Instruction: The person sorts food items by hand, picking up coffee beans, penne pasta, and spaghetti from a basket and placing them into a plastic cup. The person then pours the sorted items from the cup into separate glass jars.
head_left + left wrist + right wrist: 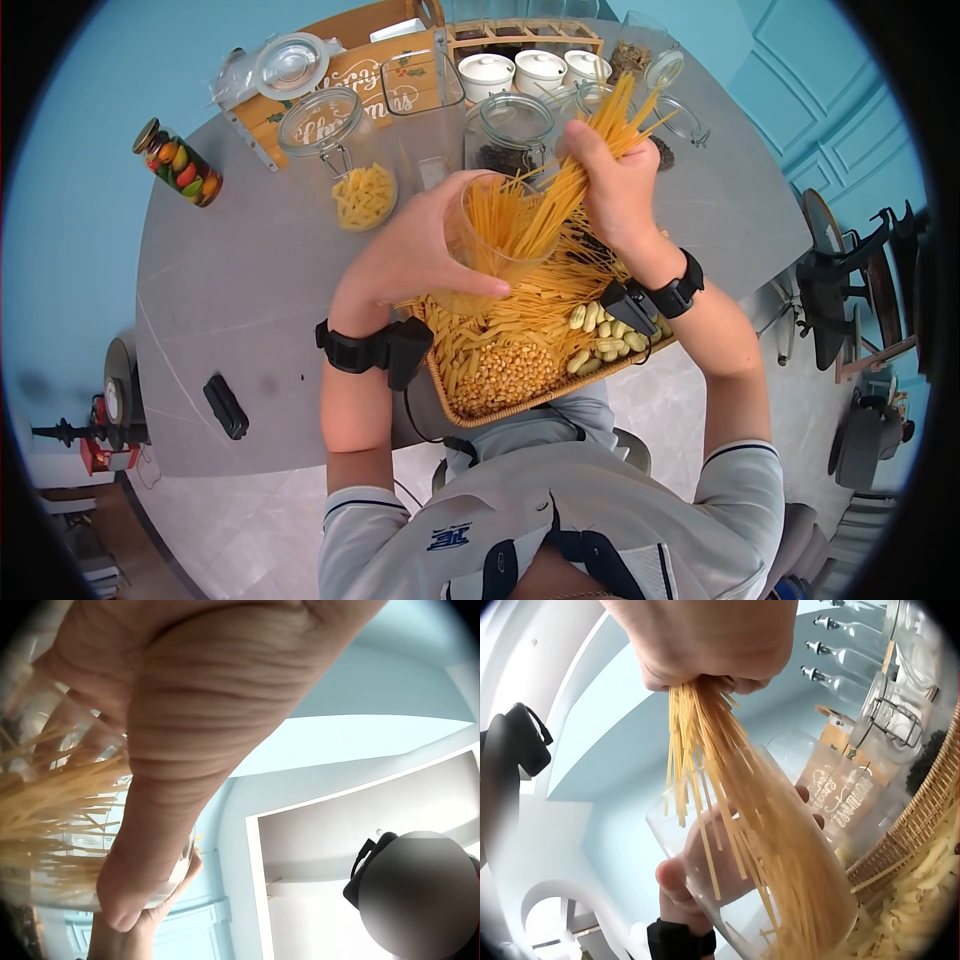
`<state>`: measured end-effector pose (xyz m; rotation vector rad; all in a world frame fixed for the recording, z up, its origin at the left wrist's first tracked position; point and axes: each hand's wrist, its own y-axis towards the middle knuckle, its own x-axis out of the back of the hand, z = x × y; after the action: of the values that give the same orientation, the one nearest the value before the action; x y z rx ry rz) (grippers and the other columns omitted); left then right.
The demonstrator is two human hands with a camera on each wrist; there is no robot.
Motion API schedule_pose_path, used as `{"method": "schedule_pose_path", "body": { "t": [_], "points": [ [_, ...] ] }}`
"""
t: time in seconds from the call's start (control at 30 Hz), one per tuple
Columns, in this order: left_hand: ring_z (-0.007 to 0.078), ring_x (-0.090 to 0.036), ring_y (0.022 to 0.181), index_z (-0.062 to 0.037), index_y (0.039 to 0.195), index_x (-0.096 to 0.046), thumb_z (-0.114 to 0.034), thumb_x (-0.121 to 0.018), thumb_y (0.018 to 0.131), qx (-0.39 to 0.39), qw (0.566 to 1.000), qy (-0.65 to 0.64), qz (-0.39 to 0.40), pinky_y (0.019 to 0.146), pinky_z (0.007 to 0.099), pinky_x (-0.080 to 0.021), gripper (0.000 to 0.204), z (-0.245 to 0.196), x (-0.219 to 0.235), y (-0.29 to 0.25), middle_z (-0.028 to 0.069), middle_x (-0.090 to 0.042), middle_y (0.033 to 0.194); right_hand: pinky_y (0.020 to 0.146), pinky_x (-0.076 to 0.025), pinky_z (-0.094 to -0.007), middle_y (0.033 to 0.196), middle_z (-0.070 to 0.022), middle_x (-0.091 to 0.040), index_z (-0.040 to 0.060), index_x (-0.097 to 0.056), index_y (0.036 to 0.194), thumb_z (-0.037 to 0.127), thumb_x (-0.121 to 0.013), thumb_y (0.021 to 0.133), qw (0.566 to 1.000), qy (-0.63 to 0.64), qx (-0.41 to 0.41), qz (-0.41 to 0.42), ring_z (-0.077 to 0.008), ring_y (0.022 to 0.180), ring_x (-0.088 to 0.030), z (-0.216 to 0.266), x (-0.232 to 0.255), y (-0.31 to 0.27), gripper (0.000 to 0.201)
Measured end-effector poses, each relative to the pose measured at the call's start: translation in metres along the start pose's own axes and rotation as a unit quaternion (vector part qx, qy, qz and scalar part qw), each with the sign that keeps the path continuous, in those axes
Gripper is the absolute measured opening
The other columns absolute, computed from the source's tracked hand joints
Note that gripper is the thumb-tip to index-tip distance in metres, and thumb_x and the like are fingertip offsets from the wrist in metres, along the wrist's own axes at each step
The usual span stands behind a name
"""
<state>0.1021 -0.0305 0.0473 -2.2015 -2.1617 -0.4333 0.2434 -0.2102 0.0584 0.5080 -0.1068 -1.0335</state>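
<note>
My left hand (430,238) grips a clear glass jar (462,262), fingers and thumb wrapped round its wall. Strands of spaghetti (558,208) stand inside, their upper part fanning out above the rim. My right hand (618,190) holds this bundle near its upper end; in the right wrist view the spaghetti (761,817) runs from the fist down into the tilted jar. Below both hands is a wicker tray (520,408) with penne (455,345), corn kernels (505,378), peanuts (607,340) and more long pasta. The jar hides part of the tray.
Behind the hands stand a clip-top jar of pasta tubes (362,197), a tall clear container (425,130), a clip-top jar with dark contents (512,130) and white lidded pots (487,75). A colourful filled jar (182,165) and a black object (225,406) are at left.
</note>
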Motion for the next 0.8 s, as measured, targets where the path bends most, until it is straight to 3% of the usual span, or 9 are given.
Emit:
{"method": "schedule_pose_path", "body": {
  "t": [0.1,0.3,0.5,0.6,0.7,0.8],
  "points": [
    [0.0183,-0.051,0.127,0.0021,0.144,-0.043,-0.018,-0.095,0.059,0.025,0.999,0.022,0.013,0.110,0.0327,-0.038,0.102,-0.010,0.000,-0.001,0.0111,-0.054,0.137,0.057,-0.046,-0.0232,0.075,0.0023,-0.067,0.0020,-0.069,0.082,0.011,-0.074,0.090,1.000,0.009,0.023,-0.001,-0.0035,0.064,-0.057,0.006,-0.013,-0.005,0.013],
    [0.0175,-0.048,0.130,0.0034,0.146,-0.041,-0.015,-0.095,0.059,0.044,0.999,0.001,0.028,0.113,0.0331,-0.036,0.104,-0.017,-0.002,-0.001,0.0105,-0.052,0.140,0.059,-0.048,-0.0228,0.074,0.0020,-0.067,0.0009,-0.069,0.083,0.010,-0.078,0.085,0.992,-0.101,0.049,0.053,-0.0040,0.065,-0.059,0.009,-0.016,-0.011,0.013],
    [0.0180,-0.048,0.131,0.0034,0.147,-0.040,-0.015,-0.095,0.059,0.028,0.999,-0.028,0.020,0.113,0.0335,-0.035,0.105,-0.010,-0.003,0.000,0.0104,-0.052,0.141,0.063,-0.049,-0.0220,0.078,0.0000,-0.069,0.0015,-0.069,0.085,0.011,-0.080,0.083,0.994,-0.041,0.039,0.091,-0.0041,0.071,-0.060,0.003,-0.027,-0.019,0.015],
    [0.0174,-0.048,0.130,0.0026,0.146,-0.040,-0.013,-0.094,0.059,0.034,0.999,-0.011,0.022,0.113,0.0333,-0.035,0.103,-0.013,-0.002,0.000,0.0093,-0.053,0.140,0.064,-0.049,-0.0216,0.079,-0.0012,-0.070,0.0013,-0.068,0.087,0.009,-0.077,0.086,0.995,-0.014,-0.013,0.100,-0.0046,0.071,-0.060,-0.003,-0.024,-0.023,0.012],
    [0.0165,-0.048,0.129,0.0017,0.145,-0.041,-0.012,-0.094,0.060,0.038,0.998,-0.034,0.033,0.112,0.0330,-0.036,0.101,-0.013,-0.003,0.001,0.0082,-0.054,0.137,0.066,-0.046,-0.0213,0.078,-0.0023,-0.069,0.0009,-0.068,0.090,0.014,-0.071,0.093,0.993,0.091,-0.035,0.070,-0.0051,0.070,-0.058,-0.002,-0.028,-0.026,0.013],
    [0.0178,-0.053,0.124,0.0023,0.144,-0.042,-0.016,-0.094,0.061,0.010,0.999,-0.035,0.030,0.107,0.0326,-0.040,0.100,-0.004,-0.004,0.002,0.0114,-0.057,0.133,0.068,-0.044,-0.0229,0.078,-0.0056,-0.070,0.0005,-0.067,0.093,0.022,-0.060,0.100,0.992,0.104,-0.023,0.075,-0.0075,0.070,-0.057,-0.001,-0.020,-0.023,0.024]
  ]
}}
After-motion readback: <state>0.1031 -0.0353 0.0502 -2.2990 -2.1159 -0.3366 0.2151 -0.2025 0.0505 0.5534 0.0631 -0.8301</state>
